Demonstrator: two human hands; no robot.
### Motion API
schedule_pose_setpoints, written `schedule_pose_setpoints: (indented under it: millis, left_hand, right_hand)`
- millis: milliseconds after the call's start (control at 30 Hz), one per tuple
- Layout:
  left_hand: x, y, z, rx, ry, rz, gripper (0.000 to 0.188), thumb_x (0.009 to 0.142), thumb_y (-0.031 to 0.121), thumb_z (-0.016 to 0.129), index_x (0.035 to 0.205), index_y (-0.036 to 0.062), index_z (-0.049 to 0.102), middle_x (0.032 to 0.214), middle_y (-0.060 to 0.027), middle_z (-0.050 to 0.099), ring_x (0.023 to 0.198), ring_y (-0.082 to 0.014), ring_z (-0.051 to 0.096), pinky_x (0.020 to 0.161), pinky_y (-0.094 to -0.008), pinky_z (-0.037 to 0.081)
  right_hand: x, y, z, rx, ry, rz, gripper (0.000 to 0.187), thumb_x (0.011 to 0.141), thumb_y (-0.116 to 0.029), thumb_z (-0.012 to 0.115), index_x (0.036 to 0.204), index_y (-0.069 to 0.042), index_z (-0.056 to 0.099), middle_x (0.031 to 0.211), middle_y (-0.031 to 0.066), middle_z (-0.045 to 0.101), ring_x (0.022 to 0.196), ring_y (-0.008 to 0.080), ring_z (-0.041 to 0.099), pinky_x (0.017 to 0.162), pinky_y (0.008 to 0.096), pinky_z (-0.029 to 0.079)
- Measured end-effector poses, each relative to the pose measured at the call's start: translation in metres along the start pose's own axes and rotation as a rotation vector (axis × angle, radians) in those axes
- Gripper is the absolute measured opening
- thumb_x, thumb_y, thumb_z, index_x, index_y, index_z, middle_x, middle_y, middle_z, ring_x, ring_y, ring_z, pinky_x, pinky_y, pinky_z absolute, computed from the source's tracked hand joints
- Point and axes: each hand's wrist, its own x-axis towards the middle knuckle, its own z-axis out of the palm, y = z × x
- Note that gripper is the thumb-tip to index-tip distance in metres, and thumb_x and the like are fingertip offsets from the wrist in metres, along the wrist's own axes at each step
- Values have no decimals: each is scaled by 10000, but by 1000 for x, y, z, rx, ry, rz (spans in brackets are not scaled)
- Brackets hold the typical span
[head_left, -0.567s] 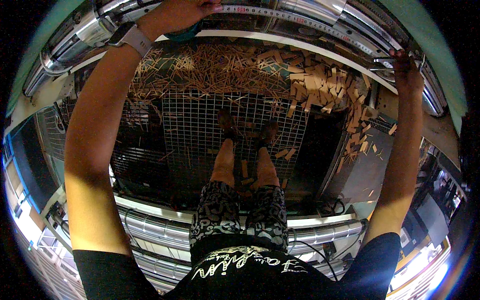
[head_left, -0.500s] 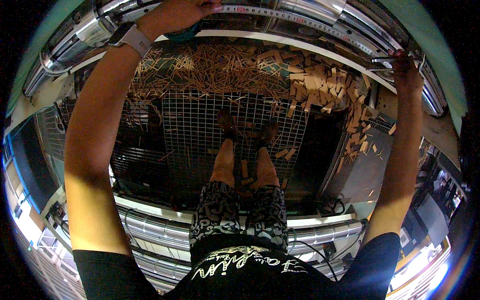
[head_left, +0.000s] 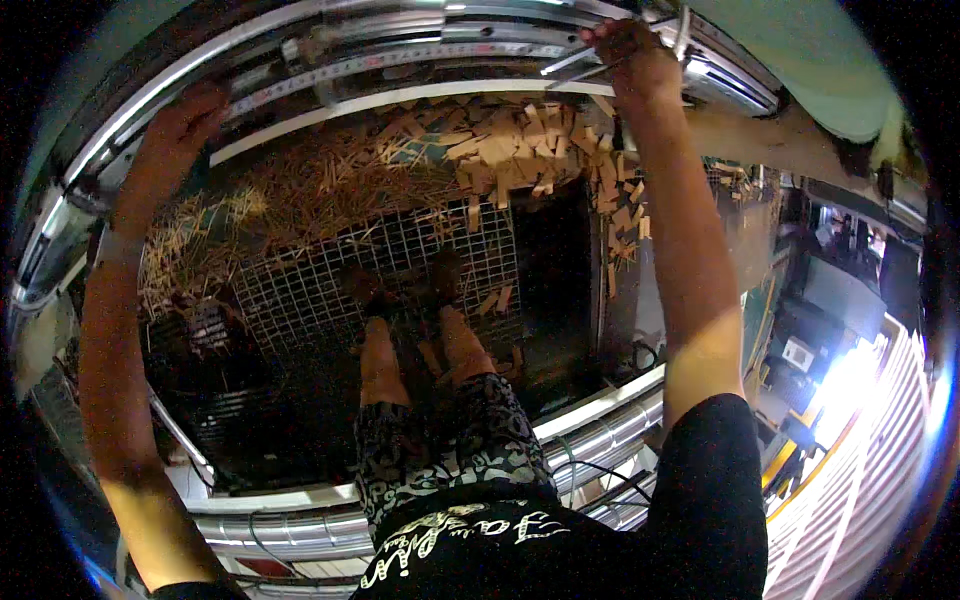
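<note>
A pale measuring tape [head_left: 375, 62] lies stretched along shiny metal bars [head_left: 400, 25] at the far side, marked in black and red. My left hand [head_left: 195, 115], dark and smeared, is closed at the tape's left end; a teal piece, perhaps the tape's case, shows faintly beneath it. At the tape's right end, my right hand [head_left: 640, 60] has its fingers wrapped round a thin metal tool with two prongs [head_left: 572, 68]. The prongs point left, close to the tape. The tool's kind is hidden by the hand.
Under the bars runs a white edge [head_left: 400, 98]. Below it lie heaps of thin wood-coloured strips [head_left: 320, 165] and flat brown pieces [head_left: 525, 140]. My feet stand on a wire grid [head_left: 390, 240], beside a dark gap. Metal rollers [head_left: 290, 535] and a black cable are close behind me.
The view has swung to the right, so the bars, scraps and both hands sit further left. Both hands stay at the tape, and the pronged tool is still in my right hand.
</note>
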Motion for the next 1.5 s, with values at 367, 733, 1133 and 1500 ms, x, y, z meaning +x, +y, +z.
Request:
schedule_pose_setpoints:
  millis: [367,733,1133,1500]
  left_hand:
    - [-2,2,-11,58,46,61,238,853,201,523,1031,52,577,1056,-115,572,964,-233,543,835,-310,422]
    - [2,-10,-10,211,106,285,241,843,232,522,997,53,569,985,-124,581,885,-291,559,749,-342,449]
    - [6,-9,-13,299,-13,65,288,864,295,491,1001,58,580,1002,-121,575,927,-263,555,828,-345,433]
    - [15,-17,-22,359,-98,136,286,860,285,490,1008,58,578,988,-119,590,934,-273,552,843,-342,425]
  right_hand:
    - [-13,-15,6,514,1,145,167,860,-86,411,824,60,484,804,167,532,755,285,539,694,370,457]
    - [18,27,-31,-604,-113,-174,214,889,-106,333,836,37,483,822,150,530,781,259,520,875,431,415]
    - [18,32,-38,-600,-138,-286,262,915,-147,322,875,36,505,815,125,545,731,217,515,860,391,414]
    - [16,26,-34,-620,-135,-185,318,934,-179,291,945,42,519,827,112,579,815,231,569,687,252,416]
